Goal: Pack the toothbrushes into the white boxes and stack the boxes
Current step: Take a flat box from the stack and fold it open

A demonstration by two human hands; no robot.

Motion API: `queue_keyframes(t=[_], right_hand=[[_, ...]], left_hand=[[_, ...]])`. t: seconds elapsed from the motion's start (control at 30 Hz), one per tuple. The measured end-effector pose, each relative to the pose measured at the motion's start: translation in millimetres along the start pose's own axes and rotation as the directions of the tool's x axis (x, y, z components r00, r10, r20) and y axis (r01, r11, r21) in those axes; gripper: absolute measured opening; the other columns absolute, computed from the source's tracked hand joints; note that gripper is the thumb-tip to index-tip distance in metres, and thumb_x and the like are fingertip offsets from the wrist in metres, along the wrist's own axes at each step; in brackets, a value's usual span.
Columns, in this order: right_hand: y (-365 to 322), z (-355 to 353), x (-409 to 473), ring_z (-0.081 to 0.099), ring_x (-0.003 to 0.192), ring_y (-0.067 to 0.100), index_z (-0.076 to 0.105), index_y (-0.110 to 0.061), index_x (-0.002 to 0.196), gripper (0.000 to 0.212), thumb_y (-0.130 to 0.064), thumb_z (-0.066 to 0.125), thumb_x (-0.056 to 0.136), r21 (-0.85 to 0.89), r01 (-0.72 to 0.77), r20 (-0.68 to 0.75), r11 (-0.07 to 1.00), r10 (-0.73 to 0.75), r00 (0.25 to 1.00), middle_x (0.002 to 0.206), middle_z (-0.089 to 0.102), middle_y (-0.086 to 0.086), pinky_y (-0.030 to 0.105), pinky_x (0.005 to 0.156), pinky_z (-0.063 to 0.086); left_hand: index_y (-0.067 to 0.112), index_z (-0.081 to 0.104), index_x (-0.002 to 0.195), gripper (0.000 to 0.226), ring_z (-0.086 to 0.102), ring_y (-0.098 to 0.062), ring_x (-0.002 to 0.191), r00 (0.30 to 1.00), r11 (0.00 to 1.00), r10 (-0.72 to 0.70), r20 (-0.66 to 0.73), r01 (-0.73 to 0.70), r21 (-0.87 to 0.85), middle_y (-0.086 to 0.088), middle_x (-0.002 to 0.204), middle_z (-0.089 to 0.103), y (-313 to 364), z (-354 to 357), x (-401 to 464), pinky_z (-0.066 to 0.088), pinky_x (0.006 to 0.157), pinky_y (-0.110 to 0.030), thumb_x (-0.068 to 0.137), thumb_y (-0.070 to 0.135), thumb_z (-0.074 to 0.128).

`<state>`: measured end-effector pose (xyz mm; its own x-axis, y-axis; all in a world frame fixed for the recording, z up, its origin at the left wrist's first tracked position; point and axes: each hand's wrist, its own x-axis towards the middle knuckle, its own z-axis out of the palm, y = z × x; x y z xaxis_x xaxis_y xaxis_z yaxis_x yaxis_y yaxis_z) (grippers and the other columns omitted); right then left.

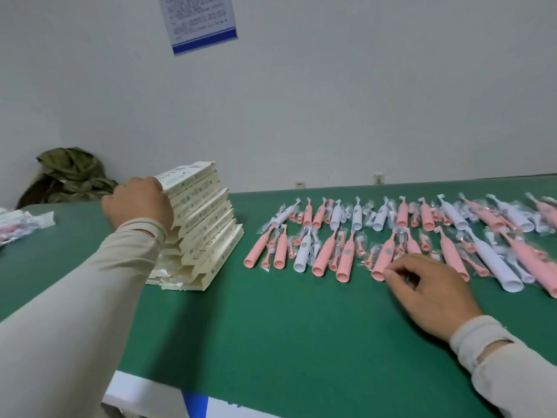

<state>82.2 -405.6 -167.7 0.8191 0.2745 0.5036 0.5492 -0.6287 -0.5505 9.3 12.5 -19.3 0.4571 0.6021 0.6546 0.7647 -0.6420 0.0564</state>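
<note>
A leaning stack of white boxes point(200, 224) stands on the green table point(271, 327) at the left. My left hand point(138, 202) grips the top box of the stack at its near end. Pink and white toothbrushes point(346, 236) lie in two rows across the right half of the table, several with small wrapped brush heads beside them. My right hand point(428, 291) rests on the table at the front row, its fingers curled and pinching at the base of a pink toothbrush point(383, 257).
An olive green bundle of cloth point(72, 176) lies at the back left by the wall. Wrapped items point(21, 224) sit at the far left edge. A white and blue carton point(168, 396) lies below the table's front edge. A notice point(199, 19) hangs on the wall.
</note>
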Motion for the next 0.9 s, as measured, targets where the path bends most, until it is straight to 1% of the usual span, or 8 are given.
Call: queue_keyframes(t=[0.1,0.23,0.33,0.5,0.6,0.7,0.8,0.9], right_hand=[[-0.7,-0.5,0.2,0.053,0.072,-0.002,0.065,-0.035,0.076,0.013,-0.034,0.064,0.089,0.002,0.006,-0.002,1.000,-0.006,1.000,0.076,0.061,-0.020,0.021,0.063,0.039],[-1.2,-1.0,0.5,0.052,0.073,-0.003,0.065,-0.034,0.077,0.013,-0.033,0.064,0.090,-0.009,0.001,0.005,1.000,-0.001,1.000,0.076,0.060,-0.021,0.019,0.063,0.038],[-3.1,-3.0,1.4,0.052,0.075,-0.004,0.066,-0.033,0.079,0.013,-0.031,0.064,0.091,-0.006,0.011,-0.010,1.000,-0.011,1.000,0.077,0.060,-0.021,0.016,0.065,0.038],[-4.9,-3.4,5.0,0.056,0.070,0.002,0.070,-0.029,0.081,0.010,-0.028,0.066,0.090,0.301,-0.063,-0.113,0.952,0.101,0.988,0.074,0.065,-0.013,0.015,0.062,0.044],[-6.5,-7.6,9.4,0.062,0.068,0.009,0.072,-0.021,0.091,0.011,-0.031,0.067,0.092,0.683,-0.175,-0.024,0.709,0.261,0.965,0.082,0.073,-0.003,0.020,0.061,0.050],[-2.8,-13.3,11.0,0.070,0.080,0.020,0.064,-0.015,0.117,0.054,-0.059,0.058,0.087,0.912,-0.261,0.162,0.317,0.305,0.938,0.097,0.075,0.011,0.030,0.065,0.057],[5.9,-16.8,12.4,0.071,0.080,0.016,0.065,-0.016,0.121,0.042,-0.048,0.050,0.099,0.960,-0.218,0.160,0.174,0.299,0.941,0.100,0.075,0.010,0.033,0.067,0.057],[12.9,-17.4,16.6,0.070,0.077,0.015,0.068,-0.010,0.112,0.023,-0.021,0.049,0.104,0.968,-0.221,0.155,0.121,0.405,0.901,0.108,0.074,0.014,0.030,0.063,0.056]], left_hand=[[0.015,0.072,0.105,0.026,0.060,-0.038,0.087,0.996,0.993,0.073,-0.043,-0.077,-0.086,-0.014,0.098,0.063,-2.0,3.8,2.8,0.045,0.083,-0.043,0.091,0.008,0.051],[0.003,0.068,0.107,0.025,0.056,-0.044,0.096,0.989,0.937,0.121,-0.083,-0.141,-0.318,-0.022,0.110,0.058,-1.4,3.0,3.4,0.047,0.086,-0.050,0.093,-0.001,0.048],[-0.002,0.067,0.108,0.025,0.050,-0.039,0.106,0.964,0.866,0.143,-0.224,-0.232,-0.442,-0.025,0.113,0.058,5.6,-8.2,-1.9,0.042,0.093,-0.047,0.094,0.000,0.047],[-0.001,0.064,0.094,0.013,0.044,-0.004,0.088,0.766,0.558,0.132,-0.629,-0.582,-0.592,-0.014,0.095,0.053,67.9,-50.6,-52.8,0.037,0.081,-0.019,0.088,-0.001,0.053],[-0.003,0.064,0.088,0.009,0.045,-0.013,0.090,0.713,0.345,0.157,-0.683,-0.688,-0.639,-0.020,0.091,0.058,132.7,-60.0,-116.6,0.036,0.083,-0.012,0.087,-0.007,0.055],[-0.007,0.066,0.087,0.010,0.055,-0.026,0.087,0.686,0.119,0.314,-0.656,-0.714,-0.690,-0.020,0.091,0.061,195.3,-53.0,-187.3,0.043,0.084,-0.019,0.088,-0.006,0.056],[-0.004,0.069,0.089,0.010,0.059,-0.032,0.082,0.575,-0.004,0.509,-0.641,-0.742,-0.670,-0.017,0.092,0.063,231.1,-33.1,-230.9,0.051,0.071,-0.041,0.083,-0.004,0.061],[-0.001,0.070,0.098,0.016,0.059,-0.028,0.087,0.477,-0.055,0.618,-0.624,-0.766,-0.640,-0.014,0.099,0.065,241.7,-16.0,-240.8,0.052,0.071,-0.041,0.082,-0.002,0.066]])
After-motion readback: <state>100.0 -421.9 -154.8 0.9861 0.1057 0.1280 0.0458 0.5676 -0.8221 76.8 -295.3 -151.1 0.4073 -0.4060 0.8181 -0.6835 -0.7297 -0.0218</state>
